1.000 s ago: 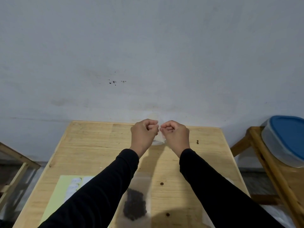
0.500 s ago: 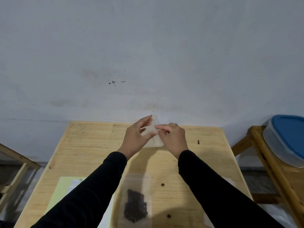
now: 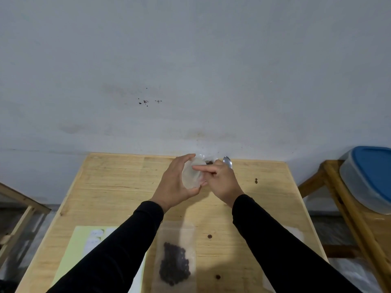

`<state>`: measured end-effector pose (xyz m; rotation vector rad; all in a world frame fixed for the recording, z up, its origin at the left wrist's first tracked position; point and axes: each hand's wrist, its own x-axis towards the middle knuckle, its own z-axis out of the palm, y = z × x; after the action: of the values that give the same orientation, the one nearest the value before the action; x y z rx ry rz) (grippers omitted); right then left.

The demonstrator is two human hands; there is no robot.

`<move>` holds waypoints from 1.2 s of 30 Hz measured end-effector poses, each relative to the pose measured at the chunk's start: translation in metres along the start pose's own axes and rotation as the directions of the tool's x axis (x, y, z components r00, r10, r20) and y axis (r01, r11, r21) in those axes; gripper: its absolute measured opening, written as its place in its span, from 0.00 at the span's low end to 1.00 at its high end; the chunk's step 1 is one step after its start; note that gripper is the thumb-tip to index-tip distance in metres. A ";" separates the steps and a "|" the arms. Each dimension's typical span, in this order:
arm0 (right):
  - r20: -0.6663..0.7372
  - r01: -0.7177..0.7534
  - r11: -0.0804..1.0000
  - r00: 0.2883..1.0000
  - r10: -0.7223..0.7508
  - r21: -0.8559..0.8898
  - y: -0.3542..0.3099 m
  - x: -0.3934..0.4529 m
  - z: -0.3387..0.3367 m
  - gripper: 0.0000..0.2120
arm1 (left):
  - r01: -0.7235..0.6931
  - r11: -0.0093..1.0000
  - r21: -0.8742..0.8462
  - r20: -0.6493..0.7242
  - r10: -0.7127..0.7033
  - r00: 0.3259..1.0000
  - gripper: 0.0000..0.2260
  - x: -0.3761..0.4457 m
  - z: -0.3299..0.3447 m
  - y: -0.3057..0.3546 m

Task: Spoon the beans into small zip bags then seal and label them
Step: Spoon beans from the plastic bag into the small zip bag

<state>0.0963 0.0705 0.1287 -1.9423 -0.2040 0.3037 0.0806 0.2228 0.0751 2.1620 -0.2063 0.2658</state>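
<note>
Left hand [image 3: 176, 180] cups an empty small zip bag [image 3: 192, 174] held up over the far table [image 3: 118, 187]. Right hand [image 3: 222, 180] pinches the bag's mouth; a spoon [image 3: 227, 162] lies just behind. Risk: the limp mouth closes and beans spill. A filled bag [image 3: 174, 263] lies nearer. Half a second earlier, the left fingers were straighter and the bag flat.

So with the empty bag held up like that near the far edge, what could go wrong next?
1. The left hand holds the small zip bag only by its edges, so its mouth may fold shut and beans could miss it.
2. The work is at the table's far edge, so spilled beans may roll off.
3. The right hand is at the bag while the spoon lies behind it and could be knocked.
</note>
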 end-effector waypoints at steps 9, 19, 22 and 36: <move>-0.433 -0.303 0.935 0.879 0.201 -0.182 0.111 0.003 -0.037 0.10 | 0.193 0.981 0.003 -0.178 -0.189 0.966 0.38 -0.016 0.000 -0.015; -0.382 -0.371 0.864 0.894 0.233 -0.340 0.165 0.013 -0.034 0.10 | 0.332 0.940 -0.079 -0.251 -0.341 0.906 0.40 -0.019 0.012 -0.011; -0.388 -0.366 0.862 0.894 0.223 -0.350 0.164 0.015 -0.034 0.11 | 0.355 0.929 -0.105 -0.250 -0.371 0.894 0.41 -0.019 0.016 -0.013; -0.477 -0.532 0.834 0.777 0.411 -0.147 0.157 0.029 -0.027 0.13 | 0.374 0.919 -0.125 -0.180 -0.391 0.902 0.41 -0.022 0.014 -0.026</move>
<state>0.1324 -0.0048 -0.0106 -2.2688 0.5844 0.1729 0.0674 0.2267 0.0410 2.0202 0.3182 0.2410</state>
